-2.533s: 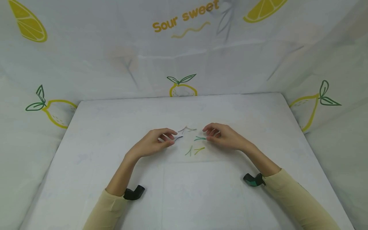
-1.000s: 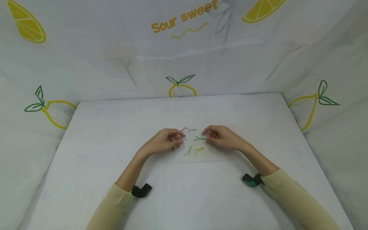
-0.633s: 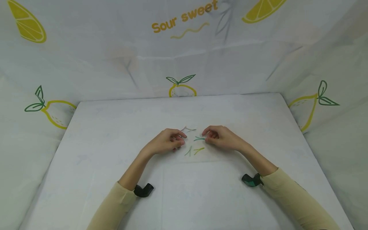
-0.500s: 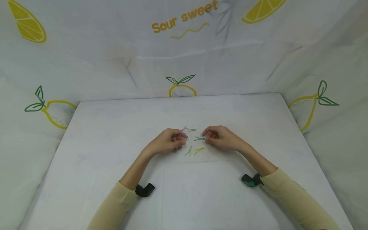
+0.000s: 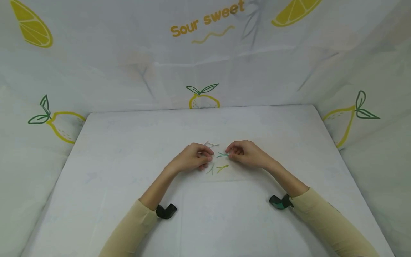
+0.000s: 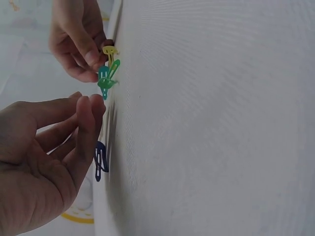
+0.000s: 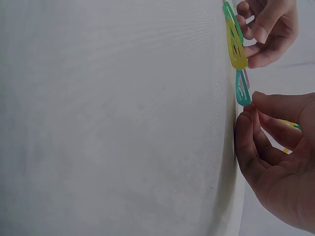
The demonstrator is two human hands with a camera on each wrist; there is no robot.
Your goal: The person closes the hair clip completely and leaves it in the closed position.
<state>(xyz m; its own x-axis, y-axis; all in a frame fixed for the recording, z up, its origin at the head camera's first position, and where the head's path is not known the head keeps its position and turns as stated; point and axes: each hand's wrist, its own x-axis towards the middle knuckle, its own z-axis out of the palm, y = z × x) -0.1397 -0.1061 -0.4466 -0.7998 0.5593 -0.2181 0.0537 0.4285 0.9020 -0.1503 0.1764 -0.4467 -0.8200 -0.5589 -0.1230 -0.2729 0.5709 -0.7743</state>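
My left hand (image 5: 193, 157) hovers over the table with fingers loosely bent and nothing seen between the fingertips. A dark blue snap hair clip (image 6: 100, 160) lies by its fingers in the left wrist view; the head view hides it behind the hand. My right hand (image 5: 245, 153) has its thumb and forefinger apart at the end of a teal snap clip (image 7: 242, 88); whether they touch it is hard to tell. Between the hands lie a green snap clip (image 5: 210, 169) and a yellow one (image 5: 222, 168). Further back, thin clips (image 5: 212, 144) lie close together, colours unclear.
All of this is on a white-covered table (image 5: 205, 221). A white cloth wall (image 5: 128, 71) with lemon prints stands behind and at both sides. A black wrist device sits at the left sleeve (image 5: 131, 228) and another at the right sleeve (image 5: 330, 217).
My left hand has moved right, toward the middle clips, and now covers the dark clip in the head view. The right fingers have come a little closer together; the other clips stay put.
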